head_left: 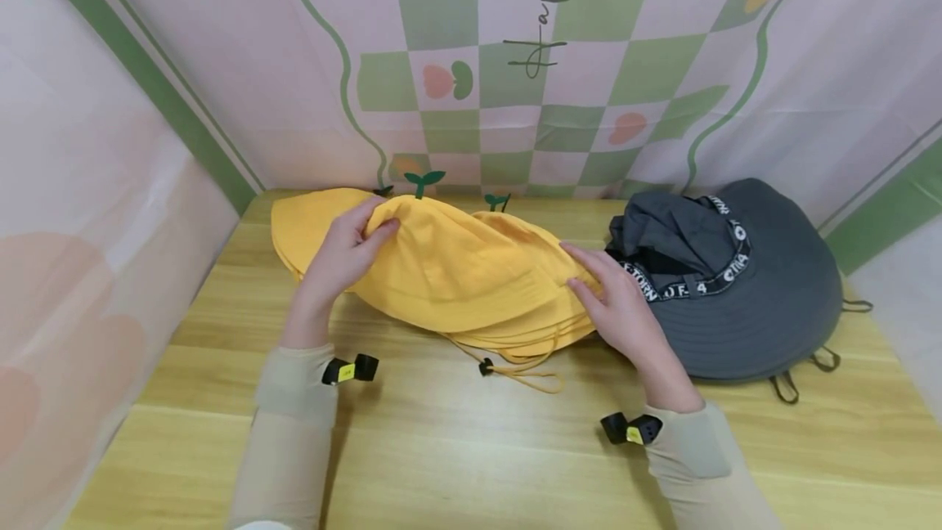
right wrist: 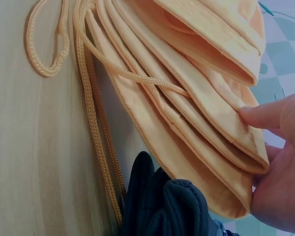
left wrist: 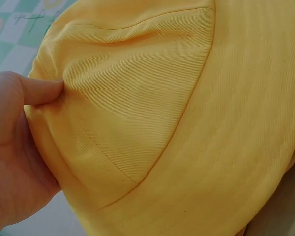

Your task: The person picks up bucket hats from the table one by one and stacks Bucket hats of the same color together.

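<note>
Several yellow bucket hats lie overlapped, with green sprout ornaments (head_left: pixel 423 181) on their crowns. My left hand (head_left: pixel 352 245) pinches the crown of the top yellow hat (head_left: pixel 456 268); in the left wrist view the thumb presses on the cloth and the other fingers are mostly hidden behind it. At the right end, my right hand (head_left: pixel 616 305) holds the layered brims (right wrist: pixel 187 118), thumb on the near side and fingers mostly hidden behind. A yellow cord (head_left: pixel 526 375) with a black toggle (head_left: pixel 486 366) hangs from the hats onto the table.
A dark grey wide-brimmed hat (head_left: pixel 765 293) with a lettered black band lies to the right, close to my right hand. Small dark loops (head_left: pixel 786 388) stick out from its brim. The wooden table (head_left: pixel 456 456) backs onto a checkered cloth (head_left: pixel 508 15).
</note>
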`<state>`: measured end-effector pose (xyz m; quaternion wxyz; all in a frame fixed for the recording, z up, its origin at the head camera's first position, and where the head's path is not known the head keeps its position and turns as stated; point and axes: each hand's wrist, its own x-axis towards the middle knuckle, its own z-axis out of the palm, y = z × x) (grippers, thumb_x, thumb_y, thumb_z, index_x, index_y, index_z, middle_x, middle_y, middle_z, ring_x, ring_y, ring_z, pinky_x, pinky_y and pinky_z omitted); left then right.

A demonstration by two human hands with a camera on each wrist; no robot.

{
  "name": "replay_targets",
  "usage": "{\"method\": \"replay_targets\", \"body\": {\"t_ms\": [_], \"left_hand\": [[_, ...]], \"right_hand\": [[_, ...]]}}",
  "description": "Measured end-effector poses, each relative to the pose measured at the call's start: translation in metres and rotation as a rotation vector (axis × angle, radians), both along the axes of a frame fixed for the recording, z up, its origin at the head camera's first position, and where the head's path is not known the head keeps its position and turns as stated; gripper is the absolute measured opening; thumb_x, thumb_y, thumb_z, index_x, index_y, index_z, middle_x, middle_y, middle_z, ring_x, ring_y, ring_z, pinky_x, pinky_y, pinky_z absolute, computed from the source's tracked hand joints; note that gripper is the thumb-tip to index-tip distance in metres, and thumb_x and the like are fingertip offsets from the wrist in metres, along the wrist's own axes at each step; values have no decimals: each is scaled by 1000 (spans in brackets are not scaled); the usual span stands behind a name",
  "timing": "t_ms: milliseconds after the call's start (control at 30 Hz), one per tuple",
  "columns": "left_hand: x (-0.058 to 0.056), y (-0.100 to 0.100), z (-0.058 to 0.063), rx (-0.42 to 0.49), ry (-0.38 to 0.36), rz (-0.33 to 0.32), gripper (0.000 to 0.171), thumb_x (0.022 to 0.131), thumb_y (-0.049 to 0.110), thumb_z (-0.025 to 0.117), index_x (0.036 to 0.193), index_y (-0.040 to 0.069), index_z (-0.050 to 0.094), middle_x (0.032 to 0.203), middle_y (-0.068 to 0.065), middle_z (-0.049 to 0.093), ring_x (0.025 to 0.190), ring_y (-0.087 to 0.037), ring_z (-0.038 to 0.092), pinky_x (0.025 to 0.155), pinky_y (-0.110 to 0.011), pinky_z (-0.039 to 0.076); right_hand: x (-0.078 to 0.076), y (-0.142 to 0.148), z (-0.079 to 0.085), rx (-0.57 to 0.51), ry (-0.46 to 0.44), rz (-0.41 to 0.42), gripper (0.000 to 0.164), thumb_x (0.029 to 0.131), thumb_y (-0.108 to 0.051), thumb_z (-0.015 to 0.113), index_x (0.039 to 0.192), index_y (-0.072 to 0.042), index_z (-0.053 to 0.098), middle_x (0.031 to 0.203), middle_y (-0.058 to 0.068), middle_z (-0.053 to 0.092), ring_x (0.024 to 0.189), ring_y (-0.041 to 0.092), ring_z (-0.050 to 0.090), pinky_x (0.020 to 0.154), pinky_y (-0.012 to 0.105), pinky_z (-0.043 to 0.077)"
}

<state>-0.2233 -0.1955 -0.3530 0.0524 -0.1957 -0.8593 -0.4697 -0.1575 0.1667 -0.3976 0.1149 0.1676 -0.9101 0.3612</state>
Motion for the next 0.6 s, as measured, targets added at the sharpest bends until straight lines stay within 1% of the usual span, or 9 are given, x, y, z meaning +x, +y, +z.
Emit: {"method": "replay_targets", "body": {"t_ms": [100,167,300,367,433,500,600], "left_hand": [[-1,5,-2,-15,19,13,18,102,20,57,116,10,63,89,-7,56,77,-19,49,67,-26,42],[-3,8,-5,-33,36,24,17,103,20,57,115,9,63,88,-7,56,76,-19,49,67,-27,41],[-5,16,-10,-70,68,35,19,103,20,56,116,9,63,87,-8,59,75,-20,48,68,-30,40],[-6,20,-13,-79,69,34,19,103,21,56,117,10,63,86,-8,59,74,-20,48,68,-31,40],[-6,24,-15,-92,66,38,20,103,22,56,117,10,63,85,-8,59,73,-21,48,67,-32,40],[-6,29,-18,-99,61,39,21,103,23,56,117,10,63,86,-8,60,73,-21,50,68,-32,41],[-5,35,-21,-109,51,41,23,103,24,55,119,9,62,91,-9,63,77,-23,53,71,-33,42]], "right_hand": [[0,0,0,-5,-6,4,45,100,-6,58,145,-7,52,134,21,59,62,13,46,59,26,42],[-1,0,0,-12,-7,10,43,102,-7,54,145,-6,51,135,22,59,75,19,55,65,29,43],[-1,0,0,-40,-36,8,40,107,-14,46,145,-5,51,136,21,58,97,29,59,77,38,43],[-2,0,-1,-53,-54,7,41,108,-19,45,146,-6,51,137,20,58,106,32,59,83,43,44],[-2,-1,-1,-65,-73,7,43,107,-24,48,146,-8,50,138,20,57,115,36,58,91,49,45],[-2,-2,0,-61,-85,7,47,104,-28,54,147,-9,50,140,20,56,126,39,53,98,56,43],[-1,-3,0,-41,-95,-2,54,99,-31,63,147,-10,49,140,19,55,130,40,51,102,60,41]]}}
